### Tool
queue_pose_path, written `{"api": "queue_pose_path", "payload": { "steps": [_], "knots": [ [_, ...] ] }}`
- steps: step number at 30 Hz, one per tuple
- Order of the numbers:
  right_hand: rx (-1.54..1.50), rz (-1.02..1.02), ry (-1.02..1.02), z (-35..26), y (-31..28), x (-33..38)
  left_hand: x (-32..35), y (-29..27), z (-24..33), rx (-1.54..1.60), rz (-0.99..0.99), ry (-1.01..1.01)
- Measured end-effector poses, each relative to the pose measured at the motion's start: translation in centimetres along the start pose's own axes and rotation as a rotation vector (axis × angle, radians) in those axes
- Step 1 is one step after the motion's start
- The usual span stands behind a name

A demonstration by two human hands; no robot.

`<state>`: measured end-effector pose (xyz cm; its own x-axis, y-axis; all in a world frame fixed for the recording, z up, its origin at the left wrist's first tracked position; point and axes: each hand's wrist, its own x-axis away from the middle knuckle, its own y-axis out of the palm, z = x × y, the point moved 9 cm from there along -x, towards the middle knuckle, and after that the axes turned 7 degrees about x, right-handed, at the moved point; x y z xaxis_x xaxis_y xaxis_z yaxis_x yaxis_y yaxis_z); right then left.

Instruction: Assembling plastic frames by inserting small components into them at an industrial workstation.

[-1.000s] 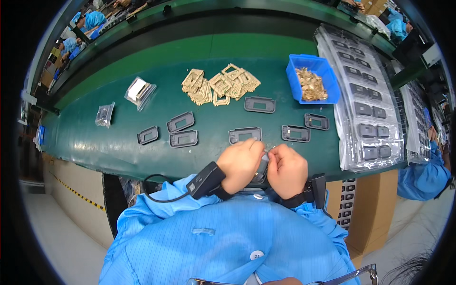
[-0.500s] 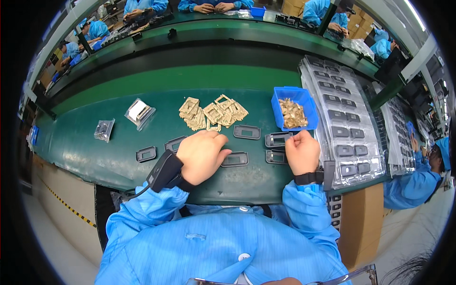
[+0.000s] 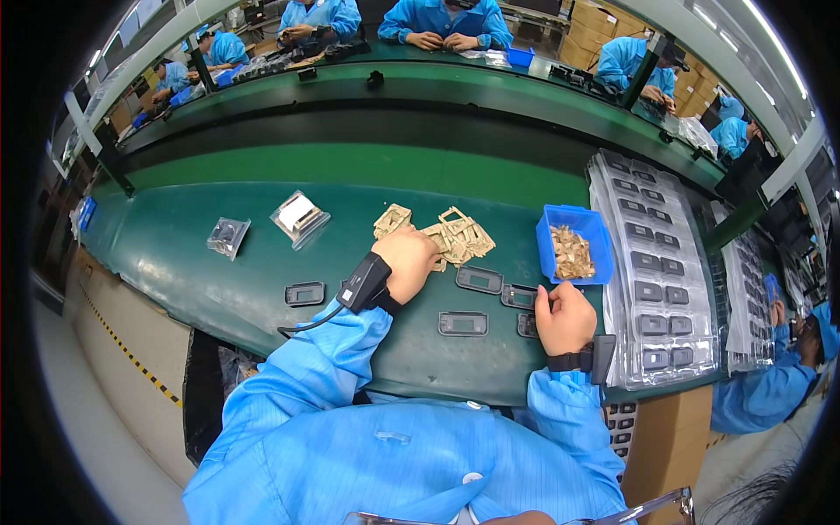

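Note:
My left hand (image 3: 408,262) reaches over the near side of a pile of thin tan rectangular frames (image 3: 465,238). Its fingertips are at the pile, and the back of the hand hides their grip. My right hand (image 3: 567,320) is closed, its bent fingers at the right end of a dark grey plastic housing (image 3: 519,296) with a rectangular window. What the fingertips pinch is hidden. Partly behind that hand lies another housing (image 3: 527,326). Similar grey housings lie between the hands, one (image 3: 479,279) beside the pile and one (image 3: 463,325) nearer me.
A blue bin (image 3: 545,249) of small tan pieces stands beyond my right hand. Clear trays (image 3: 623,350) of grey housings lie at the right. Further left are a lone housing (image 3: 304,294) and two plastic bags, one (image 3: 228,237) with dark parts, one (image 3: 300,219) with white contents.
My left hand has moved away from me, from among the housings to the tan frames. My right hand stays by the same housings. The whole view has shifted, so the scene sits lower and further right.

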<state>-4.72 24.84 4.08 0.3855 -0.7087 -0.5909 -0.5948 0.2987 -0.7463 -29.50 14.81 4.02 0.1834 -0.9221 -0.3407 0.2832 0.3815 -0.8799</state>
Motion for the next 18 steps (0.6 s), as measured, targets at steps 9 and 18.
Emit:
{"api": "queue_pose_path", "payload": {
  "steps": [9, 18],
  "knots": [
    [-0.401, -0.085, -0.002, -1.9, -0.6, -0.2, 0.7, -2.2, -1.5, 0.069, 0.121, -0.110],
    [-1.440, -0.644, 0.508, -5.8, 3.1, -0.3, 2.7, -7.1, 12.7, 0.039, 0.389, 0.522]
  ]
}}
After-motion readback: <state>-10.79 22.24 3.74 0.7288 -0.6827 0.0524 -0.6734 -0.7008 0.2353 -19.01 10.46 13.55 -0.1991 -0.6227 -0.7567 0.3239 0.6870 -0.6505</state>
